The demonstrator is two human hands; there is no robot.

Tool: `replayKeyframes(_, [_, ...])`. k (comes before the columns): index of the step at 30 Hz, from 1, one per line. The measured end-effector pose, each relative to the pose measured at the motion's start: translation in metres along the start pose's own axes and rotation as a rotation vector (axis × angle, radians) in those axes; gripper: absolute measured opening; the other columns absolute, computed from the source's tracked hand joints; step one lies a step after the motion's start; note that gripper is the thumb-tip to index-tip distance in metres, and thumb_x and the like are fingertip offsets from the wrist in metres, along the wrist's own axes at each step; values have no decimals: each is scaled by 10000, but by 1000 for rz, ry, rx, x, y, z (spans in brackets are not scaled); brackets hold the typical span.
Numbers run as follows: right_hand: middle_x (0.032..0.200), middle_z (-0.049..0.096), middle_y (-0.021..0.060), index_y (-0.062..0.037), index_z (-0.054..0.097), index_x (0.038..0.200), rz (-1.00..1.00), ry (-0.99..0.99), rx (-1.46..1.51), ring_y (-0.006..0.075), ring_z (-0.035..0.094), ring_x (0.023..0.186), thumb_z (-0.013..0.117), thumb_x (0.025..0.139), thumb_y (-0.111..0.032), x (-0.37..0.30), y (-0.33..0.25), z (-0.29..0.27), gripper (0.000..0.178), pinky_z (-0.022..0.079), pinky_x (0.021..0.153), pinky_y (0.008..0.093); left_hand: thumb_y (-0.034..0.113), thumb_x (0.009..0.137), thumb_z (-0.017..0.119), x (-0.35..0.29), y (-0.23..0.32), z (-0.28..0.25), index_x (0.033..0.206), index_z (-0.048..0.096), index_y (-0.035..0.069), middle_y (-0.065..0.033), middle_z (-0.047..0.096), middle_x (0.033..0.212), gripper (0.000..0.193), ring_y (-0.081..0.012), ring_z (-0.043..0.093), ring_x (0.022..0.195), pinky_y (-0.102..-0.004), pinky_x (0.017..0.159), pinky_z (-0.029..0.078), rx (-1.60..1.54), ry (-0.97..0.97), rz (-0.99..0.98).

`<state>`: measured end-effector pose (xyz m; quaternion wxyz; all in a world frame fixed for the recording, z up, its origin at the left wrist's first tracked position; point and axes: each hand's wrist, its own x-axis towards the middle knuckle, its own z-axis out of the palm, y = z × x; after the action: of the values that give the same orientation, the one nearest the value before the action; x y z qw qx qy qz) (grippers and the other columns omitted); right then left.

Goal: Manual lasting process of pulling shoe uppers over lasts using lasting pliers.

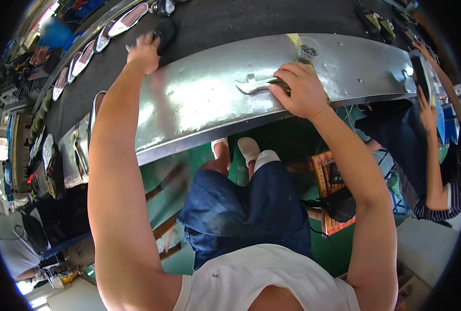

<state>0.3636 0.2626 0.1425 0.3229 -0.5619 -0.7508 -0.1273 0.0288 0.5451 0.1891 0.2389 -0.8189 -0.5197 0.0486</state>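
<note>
At the far left, my left hand (145,53) reaches onto the dark belt, its fingers bent against a black shoe (166,37). The grip is partly hidden, and the shoe's details are lost against the belt. My right hand (304,90) is closed round the handles of silver lasting pliers (252,84), whose curved jaws point left above the metal ledge (204,88). Just beyond that hand stands a clear round cup (309,48) with many small dark metal pieces in it.
White-edged shoes (85,57) line the black belt (241,18) at left; dark shoes (378,26) stand far right. At right a co-worker's hands (426,109) hold a dark shoe (421,75). Below the ledge are my legs and a red patterned box (321,173).
</note>
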Motion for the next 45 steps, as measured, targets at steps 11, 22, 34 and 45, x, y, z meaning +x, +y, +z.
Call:
replayKeyframes(11, [1071,679,74,-56,714,1008,-21,-9,11,292,625,1044,727,846,-367,6,-5,1,351,491,913,424,366,893,673,-108,-202,63,1320,602,59,-153,628,1334,531,-260,564,1276,-442,1063,423,-186,-321,-531])
replayKeyframes(22, [1121,703,74,-67,741,1013,91,-21,-240,283,629,1100,653,902,-486,-15,-5,4,442,447,985,447,469,922,725,-291,-74,-12,1227,636,29,-66,706,1022,542,-173,686,946,-344,871,564,-2299,-309,-468])
replayKeyframes(34, [947,684,212,-1,576,1124,379,-569,298,439,659,899,651,945,-311,-111,-107,-83,365,523,795,489,178,967,709,-441,201,-5,1545,349,153,-52,543,1310,681,-143,527,1170,-314,1040,425,-2288,-307,-261])
replayKeyframes(45, [1146,649,232,18,521,1281,479,-592,570,397,649,1054,772,866,-314,-210,-218,-44,587,517,894,447,327,1069,540,-433,211,-1,1481,400,156,-45,568,1253,467,-121,520,1156,-287,1001,448,-2304,-361,-283])
